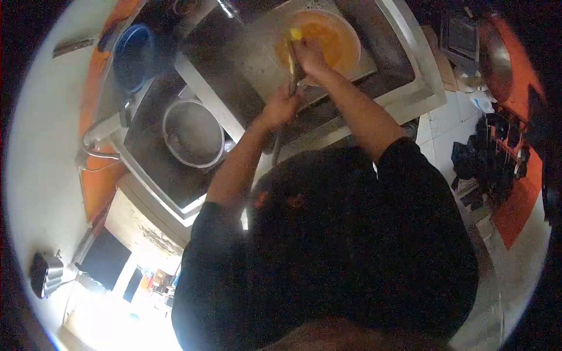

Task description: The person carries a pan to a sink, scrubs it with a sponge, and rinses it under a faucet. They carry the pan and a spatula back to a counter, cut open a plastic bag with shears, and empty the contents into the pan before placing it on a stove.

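Note:
Steam hazes a wide round pan [355, 44] of orange food on the cooktop. My left hand [283, 107] is wrapped round a long-handled tool [292, 61], whose pale upper end reaches over the pan and whose handle runs down below my fist. Just above and to the right, my right hand [310, 58] is closed over the pan, fingers against the tool's upper part. A small bright yellow piece [295, 34] shows at those fingertips. My fingers hide part of the tool, and its exact kind I cannot tell.
A large round metal pot [193, 133] stands in the dark recess at left. Behind it is a blue round container [133, 58]. The cooktop's pale metal edge [430, 99] runs along the right. Black bags [468, 157] hang by a rack at far right.

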### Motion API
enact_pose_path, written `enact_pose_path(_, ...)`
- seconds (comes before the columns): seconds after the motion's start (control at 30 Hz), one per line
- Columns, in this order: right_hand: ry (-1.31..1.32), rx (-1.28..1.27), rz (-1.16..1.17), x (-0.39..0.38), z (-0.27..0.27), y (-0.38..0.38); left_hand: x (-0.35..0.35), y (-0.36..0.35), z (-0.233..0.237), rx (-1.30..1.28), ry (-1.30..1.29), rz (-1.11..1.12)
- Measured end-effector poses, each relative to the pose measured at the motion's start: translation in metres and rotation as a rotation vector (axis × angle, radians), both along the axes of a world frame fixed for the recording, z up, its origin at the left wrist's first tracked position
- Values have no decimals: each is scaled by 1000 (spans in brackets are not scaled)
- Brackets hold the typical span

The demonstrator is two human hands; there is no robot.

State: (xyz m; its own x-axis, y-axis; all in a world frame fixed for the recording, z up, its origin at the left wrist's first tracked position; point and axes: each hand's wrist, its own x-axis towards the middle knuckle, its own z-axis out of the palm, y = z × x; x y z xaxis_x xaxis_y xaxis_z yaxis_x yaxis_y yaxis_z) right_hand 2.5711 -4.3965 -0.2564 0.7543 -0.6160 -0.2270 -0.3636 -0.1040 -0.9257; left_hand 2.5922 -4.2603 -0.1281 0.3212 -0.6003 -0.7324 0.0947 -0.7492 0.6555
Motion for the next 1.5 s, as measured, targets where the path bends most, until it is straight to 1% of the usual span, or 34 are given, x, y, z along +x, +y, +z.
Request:
enact_pose_path(0.03,-27,227,-170,9,-16,5,-1,2,-10,-68,-51,-14)
enact_pose_path(0.1,-58,457,-339,8,-4,12,-4,0,-15,-136,-106,-31)
enact_pose_path(0.13,13,222,-299,0,32,14,-5,-3,-15,-61,-110,-13)
enact_pose_path(0.17,81,-15,-257,-4,51,14,-4,-7,-16,11,-115,7)
enact_pose_path(0.2,75,-17,-254,-4,42,20,-2,-9,-22,8,-120,10)
enact_pose_path(0.27,-238,-335,29,-9,23,38,1,-8,-44,86,-195,-33)
enact_pose_path(0.3,-279,-389,102,-13,56,37,0,-3,-55,83,-197,-28)
enact_pose_path(0.37,-206,-378,138,-2,62,25,0,4,-70,-146,-412,-185)
enact_pose_path(0.4,-129,-360,166,3,58,23,-5,4,-65,-142,-414,-173)
enact_pose_path(0.43,-134,-352,180,12,55,23,-13,6,-59,-105,-428,-151)
enact_pose_path(0.5,64,116,-25,29,54,28,-22,15,-55,-56,-445,-128)
enact_pose_path(0.53,58,119,-23,25,55,35,-23,17,-54,-21,-509,-110)
enact_pose_path(0.6,161,-101,141,12,78,46,-17,10,-43,6,-577,-92)
enact_pose_path(0.63,56,-318,77,15,32,61,-11,6,-35,93,-532,-231)
enact_pose_path(0.67,58,-316,84,14,1,65,-9,4,-28,182,-478,-369)
enact_pose_path(0.7,44,-322,93,13,4,60,-12,4,-27,184,-475,-362)
enact_pose_path(0.73,80,-117,50,8,7,54,-18,2,-27,218,-502,-303)
enact_pose_path(0.77,120,79,-13,4,40,44,-21,0,-25,250,-532,-241)
enact_pose_path(0.8,118,76,0,0,18,41,-22,-6,-10,251,-532,-226)
enact_pose_path(0.83,93,-66,205,-4,-10,34,-20,-14,4,218,-701,-255)
enact_pose_path(0.87,85,-143,319,-5,-15,32,-17,-19,14,184,-870,-282)
enact_pose_path(0.9,67,-219,427,-5,-8,30,-11,-13,-4,185,-869,-263)
enact_pose_path(0.97,-139,583,16,-15,12,38,13,-4,-55,-435,-1047,-241)
enact_pose_path(1.0,-134,573,37,-18,13,44,21,-10,-56,-435,-1053,-217)
enact_pose_path(1.07,-153,326,-252,-23,15,55,36,-21,-60,-128,-928,-198)
enact_pose_path(1.1,-145,320,-241,-25,20,59,40,-24,-72,-129,-923,-183)
enact_pose_path(1.17,82,380,-338,-31,26,62,35,-26,-98,-170,-383,536)
enact_pose_path(1.2,90,375,-327,-34,26,59,27,-22,-105,-170,-377,549)
enact_pose_path(1.27,222,404,-210,-38,26,47,14,-14,-114,-73,-166,230)
enact_pose_path(1.3,224,402,-206,-42,12,45,5,-13,-101,-74,-165,235)
enact_pose_path(1.37,-16,164,-115,-55,-28,50,-14,-9,-58,-215,383,706)
enact_pose_path(1.4,-10,164,-116,-60,-9,54,-11,-9,-51,-212,389,707)
enact_pose_path(1.47,165,-145,-111,-71,28,65,1,-5,-40,-40,305,715)
enact_pose_path(1.5,167,-150,-113,-75,26,67,6,2,-47,-43,309,712)
